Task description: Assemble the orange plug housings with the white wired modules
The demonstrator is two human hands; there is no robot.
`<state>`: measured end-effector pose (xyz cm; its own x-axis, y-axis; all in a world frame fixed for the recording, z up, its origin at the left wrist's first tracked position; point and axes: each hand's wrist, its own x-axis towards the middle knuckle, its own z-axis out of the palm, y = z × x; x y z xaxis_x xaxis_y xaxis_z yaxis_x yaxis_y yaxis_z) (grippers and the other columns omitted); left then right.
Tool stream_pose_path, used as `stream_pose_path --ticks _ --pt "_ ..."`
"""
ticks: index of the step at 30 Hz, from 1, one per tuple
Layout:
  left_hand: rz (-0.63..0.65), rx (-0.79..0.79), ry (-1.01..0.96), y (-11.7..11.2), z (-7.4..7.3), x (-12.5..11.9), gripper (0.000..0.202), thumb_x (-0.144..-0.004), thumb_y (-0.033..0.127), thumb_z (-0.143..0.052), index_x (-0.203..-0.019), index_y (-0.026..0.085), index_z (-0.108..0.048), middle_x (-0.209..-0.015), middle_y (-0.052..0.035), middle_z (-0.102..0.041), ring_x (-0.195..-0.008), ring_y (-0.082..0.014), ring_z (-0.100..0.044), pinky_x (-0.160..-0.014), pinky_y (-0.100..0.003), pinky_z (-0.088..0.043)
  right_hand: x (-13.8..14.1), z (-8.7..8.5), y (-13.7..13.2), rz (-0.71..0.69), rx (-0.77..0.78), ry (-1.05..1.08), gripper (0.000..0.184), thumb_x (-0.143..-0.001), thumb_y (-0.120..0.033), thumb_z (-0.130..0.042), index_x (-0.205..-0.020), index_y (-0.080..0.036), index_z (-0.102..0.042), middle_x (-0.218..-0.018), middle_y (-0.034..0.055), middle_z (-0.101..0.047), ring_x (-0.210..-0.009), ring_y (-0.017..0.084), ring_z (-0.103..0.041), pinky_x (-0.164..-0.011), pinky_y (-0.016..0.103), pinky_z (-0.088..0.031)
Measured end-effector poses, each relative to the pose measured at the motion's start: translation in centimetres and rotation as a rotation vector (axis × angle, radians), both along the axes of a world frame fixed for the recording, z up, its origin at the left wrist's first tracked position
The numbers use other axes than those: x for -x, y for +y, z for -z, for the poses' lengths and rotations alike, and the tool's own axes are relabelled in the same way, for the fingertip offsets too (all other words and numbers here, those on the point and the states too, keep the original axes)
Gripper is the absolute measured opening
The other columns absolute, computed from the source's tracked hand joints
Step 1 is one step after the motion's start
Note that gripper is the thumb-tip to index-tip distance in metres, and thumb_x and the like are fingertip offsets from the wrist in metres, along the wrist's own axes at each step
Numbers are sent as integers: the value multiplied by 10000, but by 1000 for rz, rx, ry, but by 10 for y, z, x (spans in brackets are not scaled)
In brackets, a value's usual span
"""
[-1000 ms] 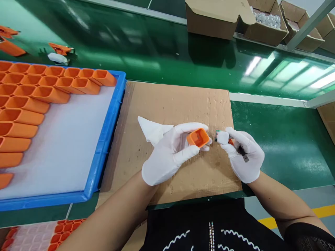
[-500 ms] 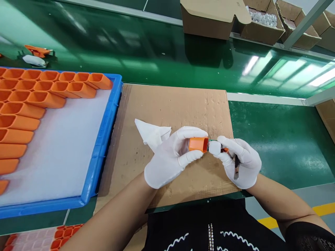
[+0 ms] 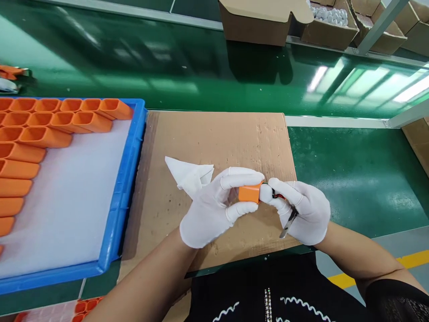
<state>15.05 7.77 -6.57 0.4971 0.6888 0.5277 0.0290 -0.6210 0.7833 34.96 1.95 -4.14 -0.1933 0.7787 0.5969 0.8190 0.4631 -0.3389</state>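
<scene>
My left hand (image 3: pixel 214 208), in a white glove, grips an orange plastic sleeve (image 3: pixel 250 193) between thumb and fingers, its open end facing right. At that end, my right hand (image 3: pixel 301 210), also gloved, pinches a small wired part (image 3: pixel 277 194) with black and red leads. A green edge like a circuit board shows at the sleeve's mouth; how much lies inside is hidden. A slim dark and silver tool (image 3: pixel 288 223), its kind unclear, is tucked in the right palm and points down-left. Behind my left hand lies a crumpled white cloth (image 3: pixel 187 174).
Under my hands is a cardboard sheet (image 3: pixel 217 138) on the green table. Left of it stands a blue tray (image 3: pixel 110 237) with rows of orange sleeves (image 3: pixel 55 136). Cardboard boxes (image 3: pixel 254 27) line the shelf at the back. Orange-red pieces (image 3: pixel 85 306) show at the bottom left.
My right hand has moved left, bringing the wired part against the sleeve's mouth, so less of the part shows. The slim tool has swung outward from the palm. The view has shifted slightly.
</scene>
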Motion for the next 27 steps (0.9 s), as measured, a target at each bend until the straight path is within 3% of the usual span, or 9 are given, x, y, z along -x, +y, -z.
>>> stream_pose_path --ticks 3,8,14,18,22,27 --pt "-2 -13 -1 0 1 0 327 -934 320 -712 -1247 257 -644 -1158 -88 -733 -1055 -196 -710 -916 -348 -611 3 -1 -1 21 20 1 163 -1058 -288 -533 -1072 -229 -685 -687 -66 -709 -536 74 -553 -523 230 -388" --pt "8 27 -4 -3 2 -1 353 -928 320 -721 -1265 260 -637 -1173 -80 -724 -1063 -178 -705 -917 -322 -605 6 -1 -4 69 -7 -69 278 -1072 -342 -497 -1006 -215 -736 -598 -48 -626 -483 93 -462 -496 261 -339" --pt "-33 129 -24 -10 3 -8 356 -928 342 -719 -1277 302 -659 -1111 -53 -743 -993 -181 -716 -858 -319 -621 7 1 -13 113 47 -172 262 -1029 -247 -514 -1172 -190 -726 -618 -20 -586 -481 126 -388 -483 321 -278" --pt "-73 209 -79 -15 7 -14 367 -904 346 -748 -1266 335 -685 -1081 -43 -741 -963 -183 -714 -846 -326 -635 13 5 -19 184 102 -252 382 -947 -110 -501 -1262 -219 -688 -661 -24 -601 -454 125 -350 -459 340 -258" --pt "-134 263 -112 -18 14 -20 366 -890 335 -764 -1249 358 -695 -1138 -51 -737 -996 -201 -715 -868 -367 -647 18 9 -19 248 172 -251 447 -921 -91 -529 -1310 -269 -661 -644 -34 -582 -443 113 -389 -439 333 -248" --pt "-151 194 0 -13 11 -17 361 -905 344 -748 -1259 313 -684 -1211 -56 -736 -1065 -213 -704 -919 -375 -631 8 6 -11 134 63 -177 443 -908 -57 -476 -1262 -221 -685 -769 -27 -714 -521 110 -510 -479 295 -328"
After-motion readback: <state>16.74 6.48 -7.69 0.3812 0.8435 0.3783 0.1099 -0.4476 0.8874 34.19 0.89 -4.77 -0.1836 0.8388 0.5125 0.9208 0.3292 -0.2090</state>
